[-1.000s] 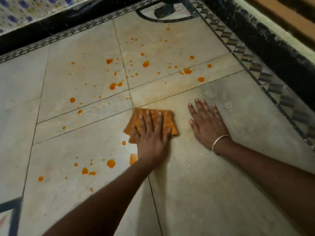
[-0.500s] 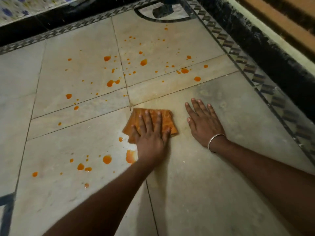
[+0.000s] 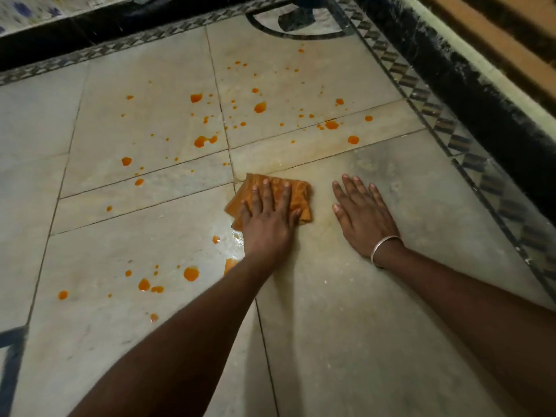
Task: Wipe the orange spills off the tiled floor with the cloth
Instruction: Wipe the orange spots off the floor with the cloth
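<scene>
A folded orange cloth (image 3: 301, 195) lies flat on the pale tiled floor (image 3: 361, 326) near the middle of the view. My left hand (image 3: 267, 218) presses down on it with straight, spread fingers. My right hand (image 3: 362, 216), with a silver bangle at the wrist, rests flat on the bare tile just right of the cloth. Orange spills (image 3: 200, 141) dot the tiles beyond the cloth, and more orange drops (image 3: 191, 273) lie to the left of my left forearm. A wet smear (image 3: 237, 236) shines beside my left wrist.
A black skirting with a patterned tile border (image 3: 469, 145) runs along the right side. Another black band (image 3: 90, 34) crosses the far edge. A dark inlaid curve (image 3: 298, 24) sits in the far corner of the floor.
My left hand and the cloth have slid slightly toward me and right over the tile joint. The blob by my left wrist is now partly under my forearm. My right hand stays planted.
</scene>
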A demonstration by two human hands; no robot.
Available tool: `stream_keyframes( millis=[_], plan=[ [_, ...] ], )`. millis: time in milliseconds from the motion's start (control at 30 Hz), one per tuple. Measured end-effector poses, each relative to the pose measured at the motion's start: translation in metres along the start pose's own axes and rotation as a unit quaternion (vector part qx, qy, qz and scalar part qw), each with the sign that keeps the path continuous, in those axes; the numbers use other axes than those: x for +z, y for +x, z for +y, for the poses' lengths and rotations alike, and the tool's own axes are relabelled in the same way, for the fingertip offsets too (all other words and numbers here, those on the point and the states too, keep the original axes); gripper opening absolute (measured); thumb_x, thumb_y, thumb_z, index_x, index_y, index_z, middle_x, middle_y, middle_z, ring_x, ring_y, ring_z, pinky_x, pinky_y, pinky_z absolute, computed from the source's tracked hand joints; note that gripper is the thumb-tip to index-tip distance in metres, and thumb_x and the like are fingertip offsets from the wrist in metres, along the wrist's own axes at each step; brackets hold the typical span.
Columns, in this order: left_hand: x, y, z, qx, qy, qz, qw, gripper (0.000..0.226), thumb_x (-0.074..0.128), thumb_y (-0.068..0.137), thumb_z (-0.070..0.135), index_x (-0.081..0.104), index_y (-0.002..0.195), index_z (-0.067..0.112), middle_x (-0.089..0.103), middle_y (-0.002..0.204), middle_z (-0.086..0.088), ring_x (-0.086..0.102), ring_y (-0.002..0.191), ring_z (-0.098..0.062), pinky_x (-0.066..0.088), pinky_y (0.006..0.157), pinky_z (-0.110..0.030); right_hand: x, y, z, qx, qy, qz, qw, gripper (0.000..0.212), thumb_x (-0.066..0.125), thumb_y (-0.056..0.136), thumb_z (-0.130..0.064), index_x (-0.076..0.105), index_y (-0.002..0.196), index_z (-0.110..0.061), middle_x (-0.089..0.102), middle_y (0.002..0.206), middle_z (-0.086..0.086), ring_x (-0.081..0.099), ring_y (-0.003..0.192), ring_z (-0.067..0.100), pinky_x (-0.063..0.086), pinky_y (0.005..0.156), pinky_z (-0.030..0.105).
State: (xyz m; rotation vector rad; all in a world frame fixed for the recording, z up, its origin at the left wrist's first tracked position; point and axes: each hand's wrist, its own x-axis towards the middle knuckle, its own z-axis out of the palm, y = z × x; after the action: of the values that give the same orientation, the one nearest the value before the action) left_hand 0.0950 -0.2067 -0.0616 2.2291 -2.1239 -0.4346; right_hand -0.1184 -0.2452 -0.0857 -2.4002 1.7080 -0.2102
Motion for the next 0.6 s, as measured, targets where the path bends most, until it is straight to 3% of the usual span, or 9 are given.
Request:
stream_keyframes(
  millis=[100, 233, 300, 333, 400, 433, 500, 567, 600],
  plan=[
    [-0.001, -0.032, 0.007, -0.027, 0.012, -0.035, 0.999, 0.064, 0.015, 0.111, 0.051, -0.011, 0.165, 0.030, -0.017, 0.173, -0.010, -0.016, 0.159, -0.036, -0.005, 0.128, -0.055, 0.000, -0.003, 0.003, 0.001, -0.017, -0.004, 1.000, 0.066, 0.011, 0.100, -0.046, 0.022, 0.159, -0.019, 0.018, 0.167, 0.006, 0.013, 0.155, 0.022, 0.008, 0.126, 0.045],
    [-0.010, -0.068, 0.040, 0.000, 0.085, -0.152, 0.985, 0.061, 0.020, 0.114, 0.035, -0.011, 0.165, 0.020, -0.011, 0.173, -0.017, -0.005, 0.159, -0.044, 0.012, 0.128, -0.057, 0.003, -0.009, 0.014, 0.015, -0.013, -0.008, 1.000, 0.067, 0.012, 0.099, -0.046, 0.025, 0.158, -0.019, 0.021, 0.166, 0.007, 0.017, 0.154, 0.024, 0.008, 0.125, 0.045],
    [-0.038, -0.091, 0.039, 0.009, 0.089, -0.171, 0.981, 0.059, 0.029, 0.114, 0.031, 0.006, 0.166, 0.018, 0.007, 0.173, -0.019, 0.016, 0.157, -0.044, 0.030, 0.122, -0.055, -0.003, -0.002, -0.006, -0.010, -0.017, 0.000, 1.000, 0.068, 0.011, 0.098, -0.047, 0.025, 0.158, -0.019, 0.022, 0.166, 0.007, 0.017, 0.154, 0.023, 0.007, 0.124, 0.044],
    [-0.043, -0.091, 0.045, 0.040, 0.066, -0.182, 0.980, 0.054, 0.034, 0.112, 0.032, 0.021, 0.163, 0.018, 0.027, 0.167, -0.021, 0.035, 0.149, -0.043, 0.041, 0.114, -0.051, -0.005, -0.002, 0.000, -0.003, -0.017, -0.005, 1.000, 0.069, 0.009, 0.097, -0.047, 0.025, 0.158, -0.019, 0.021, 0.166, 0.006, 0.016, 0.154, 0.023, 0.006, 0.124, 0.044],
    [-0.063, -0.097, 0.041, 0.076, -0.041, -0.180, 0.980, 0.044, 0.037, 0.109, 0.043, 0.050, 0.142, 0.017, 0.064, 0.133, -0.019, 0.063, 0.118, -0.037, 0.052, 0.096, -0.044, -0.004, -0.003, 0.006, 0.010, -0.016, -0.013, 1.000, 0.072, 0.006, 0.095, -0.049, 0.021, 0.159, -0.020, 0.017, 0.167, 0.005, 0.012, 0.155, 0.022, 0.005, 0.125, 0.044],
    [-0.075, -0.099, 0.034, 0.062, -0.163, -0.176, 0.969, 0.047, 0.037, 0.107, 0.050, 0.057, 0.132, 0.015, 0.068, 0.121, -0.016, 0.066, 0.109, -0.035, 0.054, 0.093, -0.045, -0.006, -0.003, 0.007, 0.009, -0.022, -0.011, 1.000, 0.073, 0.005, 0.095, -0.050, 0.020, 0.159, -0.020, 0.015, 0.167, 0.005, 0.011, 0.155, 0.022, 0.004, 0.125, 0.044],
    [-0.093, -0.106, 0.013, 0.000, -0.402, -0.200, 0.894, 0.047, 0.040, 0.108, 0.052, 0.063, 0.124, 0.014, 0.072, 0.116, -0.012, 0.069, 0.107, -0.028, 0.057, 0.095, -0.042, -0.004, -0.002, 0.002, 0.001, -0.015, -0.016, 1.000, 0.074, 0.004, 0.094, -0.052, 0.019, 0.160, -0.020, 0.013, 0.168, 0.005, 0.008, 0.155, 0.022, 0.004, 0.125, 0.045],
    [-0.097, -0.116, -0.009, -0.063, -0.521, -0.214, 0.824, 0.036, 0.042, 0.109, 0.045, 0.067, 0.117, 0.020, 0.075, 0.109, 0.000, 0.074, 0.099, -0.013, 0.060, 0.088, -0.028, -0.004, -0.005, -0.007, 0.011, -0.013, -0.026, 1.000, 0.075, 0.003, 0.094, -0.054, 0.018, 0.160, -0.021, 0.012, 0.168, 0.006, 0.006, 0.155, 0.022, 0.001, 0.125, 0.047],
    [-0.096, -0.120, -0.019, -0.090, -0.558, -0.227, 0.793, 0.036, 0.042, 0.110, 0.042, 0.067, 0.117, 0.018, 0.075, 0.104, 0.001, 0.074, 0.095, -0.013, 0.060, 0.085, -0.025, 0.000, -0.010, -0.011, 0.011, -0.014, -0.023, 1.000, 0.074, 0.004, 0.095, -0.055, 0.019, 0.160, -0.022, 0.013, 0.168, 0.006, 0.006, 0.155, 0.022, -0.001, 0.124, 0.048]
  ],
)
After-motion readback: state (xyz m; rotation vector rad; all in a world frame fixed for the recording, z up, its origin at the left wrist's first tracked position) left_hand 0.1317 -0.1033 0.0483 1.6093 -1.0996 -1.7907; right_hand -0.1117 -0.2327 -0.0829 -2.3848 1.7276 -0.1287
